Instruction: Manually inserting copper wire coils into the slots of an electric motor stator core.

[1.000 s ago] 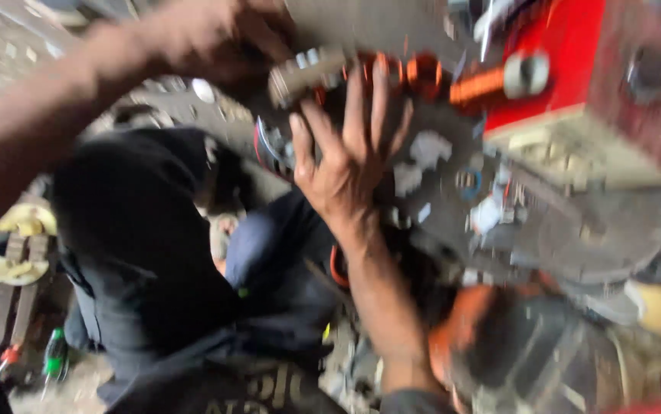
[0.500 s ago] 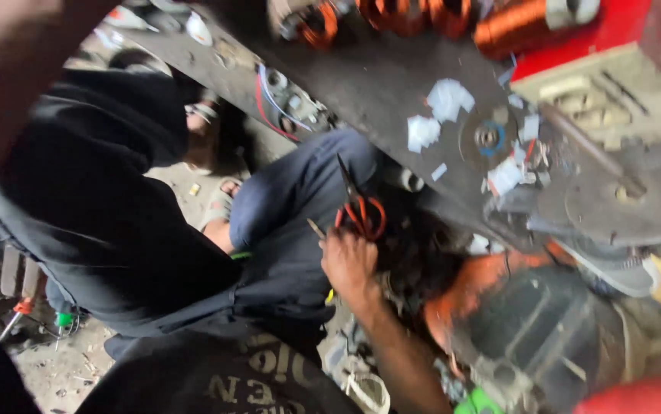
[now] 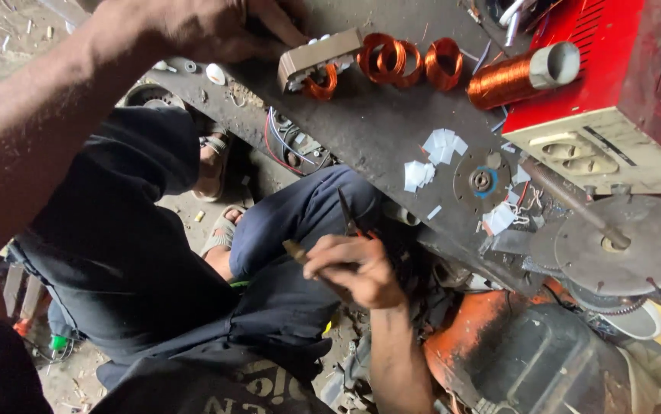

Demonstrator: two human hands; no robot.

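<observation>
My left hand (image 3: pixel 208 27) reaches across to the top of the dark metal bench (image 3: pixel 376 123) and grips the end of a beige winding block (image 3: pixel 319 55) with an orange copper coil under it. A row of copper wire coils (image 3: pixel 403 57) lies just right of the block. My right hand (image 3: pixel 357 270) is low over my lap, closed around pointed pliers (image 3: pixel 346 215) with the tips pointing up, and a short wooden stick (image 3: pixel 293 249) juts out to its left.
A copper wire spool (image 3: pixel 522 73) leans on a red and cream box (image 3: pixel 606 84) at the top right. White paper scraps (image 3: pixel 437 153) and a round metal disc (image 3: pixel 625 245) lie on the bench. An orange machine housing (image 3: pixel 499 360) sits below. Sandalled feet (image 3: pixel 219 230) rest on the dirt floor.
My right hand left the coils on the bench, dropped to my lap and now holds the pliers. My left hand has come back onto the winding block.
</observation>
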